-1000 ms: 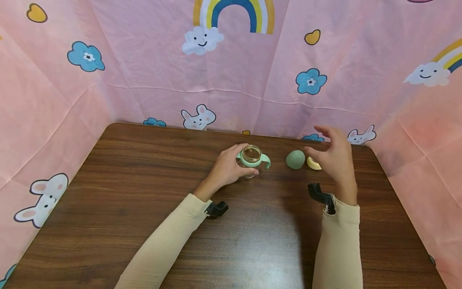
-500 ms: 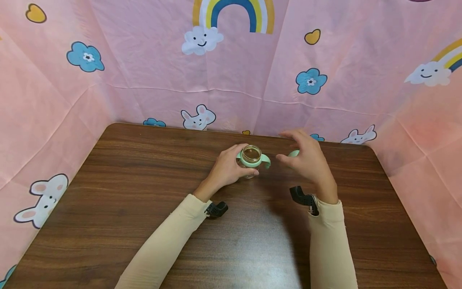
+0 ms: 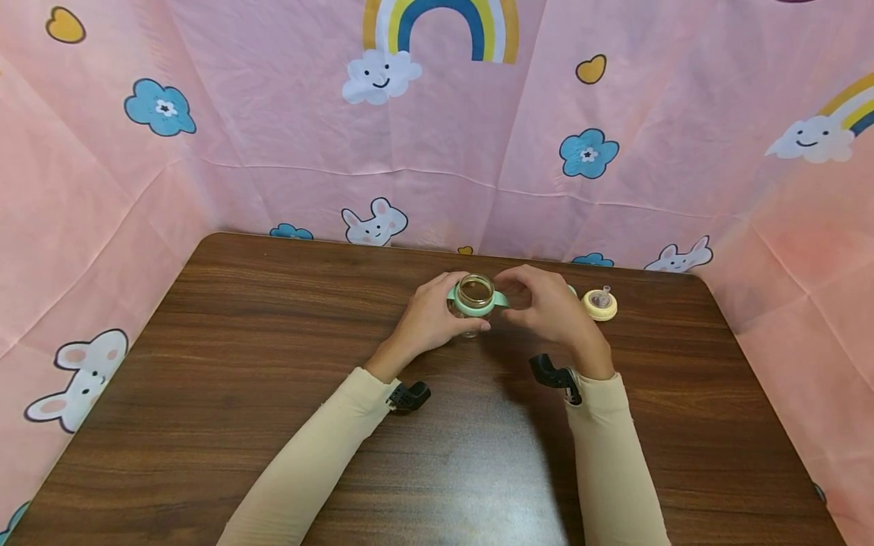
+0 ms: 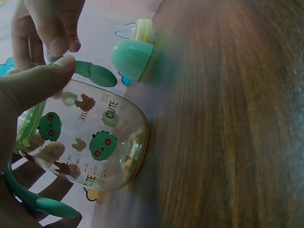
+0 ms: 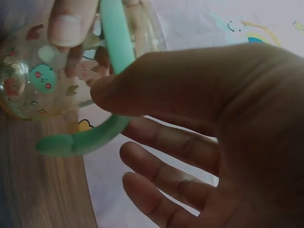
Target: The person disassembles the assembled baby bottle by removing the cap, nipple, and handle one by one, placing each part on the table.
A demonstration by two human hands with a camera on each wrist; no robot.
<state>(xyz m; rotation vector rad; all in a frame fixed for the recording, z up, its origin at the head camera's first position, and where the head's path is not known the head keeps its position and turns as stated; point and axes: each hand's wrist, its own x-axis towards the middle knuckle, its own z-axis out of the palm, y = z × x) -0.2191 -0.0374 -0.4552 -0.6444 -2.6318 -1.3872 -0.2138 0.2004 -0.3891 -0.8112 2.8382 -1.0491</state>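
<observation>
A clear baby bottle with an uncovered mouth stands upright on the table; cartoon prints show on its side in the left wrist view. Around its neck sits a green two-handled holder. My left hand grips the bottle from the left, thumb in front. On the other side, my right hand is at the right handle, thumb on the near side and fingers apart beyond it. Contact there is hard to make out. Behind the right hand are a green domed cap and a yellow collar with a clear spout.
The brown wooden table ends at the back against a pink printed cloth. More cloth hangs along both sides. A black wrist mount sticks out from the left sleeve, and another mount from the right.
My right hand has moved left, from above the yellow collar, past the green cap, to the bottle's right handle. The yellow collar has come into view. My left hand and the bottle stay put.
</observation>
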